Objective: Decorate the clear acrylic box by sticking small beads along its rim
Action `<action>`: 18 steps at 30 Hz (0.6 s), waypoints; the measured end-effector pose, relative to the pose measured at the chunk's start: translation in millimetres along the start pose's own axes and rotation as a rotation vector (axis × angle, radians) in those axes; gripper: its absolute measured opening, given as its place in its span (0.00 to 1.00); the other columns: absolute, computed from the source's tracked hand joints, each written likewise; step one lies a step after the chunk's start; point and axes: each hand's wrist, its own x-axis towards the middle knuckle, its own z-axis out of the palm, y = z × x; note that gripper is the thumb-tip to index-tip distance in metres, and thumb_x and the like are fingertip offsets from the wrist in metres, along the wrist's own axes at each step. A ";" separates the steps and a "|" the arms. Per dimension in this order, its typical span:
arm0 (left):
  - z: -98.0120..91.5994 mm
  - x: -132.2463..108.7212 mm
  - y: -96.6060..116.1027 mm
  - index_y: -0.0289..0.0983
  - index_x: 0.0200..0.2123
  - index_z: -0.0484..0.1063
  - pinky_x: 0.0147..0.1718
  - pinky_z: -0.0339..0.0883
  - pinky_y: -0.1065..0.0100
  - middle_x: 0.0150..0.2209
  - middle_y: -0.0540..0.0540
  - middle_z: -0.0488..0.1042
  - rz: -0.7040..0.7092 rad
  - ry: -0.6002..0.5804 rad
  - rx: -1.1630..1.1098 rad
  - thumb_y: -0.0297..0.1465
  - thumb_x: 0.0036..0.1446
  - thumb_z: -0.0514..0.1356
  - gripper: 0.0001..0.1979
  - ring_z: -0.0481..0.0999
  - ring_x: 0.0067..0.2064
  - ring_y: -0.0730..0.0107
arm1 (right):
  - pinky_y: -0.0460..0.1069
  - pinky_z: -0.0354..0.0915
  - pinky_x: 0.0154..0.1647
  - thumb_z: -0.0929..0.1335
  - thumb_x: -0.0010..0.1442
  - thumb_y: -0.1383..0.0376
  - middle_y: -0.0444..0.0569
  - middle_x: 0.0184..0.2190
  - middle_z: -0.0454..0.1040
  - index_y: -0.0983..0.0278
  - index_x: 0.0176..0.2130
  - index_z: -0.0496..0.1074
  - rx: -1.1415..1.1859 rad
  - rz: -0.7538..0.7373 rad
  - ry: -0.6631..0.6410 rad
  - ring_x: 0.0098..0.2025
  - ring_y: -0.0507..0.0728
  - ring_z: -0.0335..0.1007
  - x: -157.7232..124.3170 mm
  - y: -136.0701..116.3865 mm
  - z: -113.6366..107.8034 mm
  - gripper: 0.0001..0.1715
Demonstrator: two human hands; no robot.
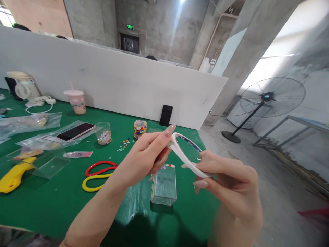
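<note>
Above the green table I hold a thin white roll of tape (185,158) between both hands. My right hand (231,185) grips the near side of the ring with thumb and fingers. At the far left edge of the ring, my left hand (151,147) is pinched on the tape, near what looks like its end. Dark print shows on the ring's inner face. Below my hands stands a clear plastic box (164,187) with small coloured pieces along its top and left edges. Scissors (100,175) with one red and one yellow handle lie left, partly behind my left forearm.
A cup of small pieces (104,134), a colourful patterned cup (140,129) and scattered bits (125,144) lie beyond. Leftward are a phone (75,131), a clear tray (48,161), a yellow tool (15,176) and a pink tumbler (76,102). A black phone (166,115) leans on the partition.
</note>
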 end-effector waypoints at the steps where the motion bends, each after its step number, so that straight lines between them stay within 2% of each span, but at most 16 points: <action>1: 0.4 -0.5 1.8 0.38 0.16 0.54 0.11 0.48 0.76 0.11 0.56 0.52 -0.024 -0.010 0.001 0.47 0.69 0.50 0.30 0.51 0.13 0.81 | 0.52 0.61 0.28 0.75 0.58 0.66 0.41 0.21 0.75 0.51 0.41 0.82 -0.005 0.016 -0.005 0.23 0.53 0.65 -1.4 -0.9 -0.9 0.11; 7: 3.4 -2.7 7.7 0.39 0.17 0.52 0.09 0.42 0.74 0.11 0.57 0.50 -0.113 -0.032 0.014 0.47 0.66 0.54 0.29 0.48 0.12 0.81 | 0.50 0.62 0.27 0.75 0.57 0.69 0.40 0.22 0.77 0.49 0.42 0.82 -0.070 0.034 -0.029 0.24 0.52 0.67 -2.5 -6.9 -6.0 0.15; 11: 4.1 -4.3 8.4 0.39 0.17 0.54 0.09 0.43 0.75 0.11 0.57 0.52 -0.136 -0.038 0.015 0.45 0.65 0.56 0.28 0.49 0.12 0.81 | 0.49 0.62 0.25 0.76 0.56 0.68 0.40 0.22 0.78 0.51 0.39 0.83 -0.117 0.051 -0.019 0.23 0.52 0.67 1.1 -9.0 -7.9 0.12; 18: 5.9 -4.6 8.5 0.39 0.16 0.55 0.10 0.44 0.74 0.11 0.56 0.52 -0.109 -0.060 0.039 0.47 0.67 0.53 0.29 0.50 0.12 0.80 | 0.48 0.63 0.24 0.76 0.56 0.67 0.39 0.20 0.76 0.48 0.39 0.83 -0.140 0.079 0.032 0.22 0.50 0.67 2.0 -10.4 -7.6 0.13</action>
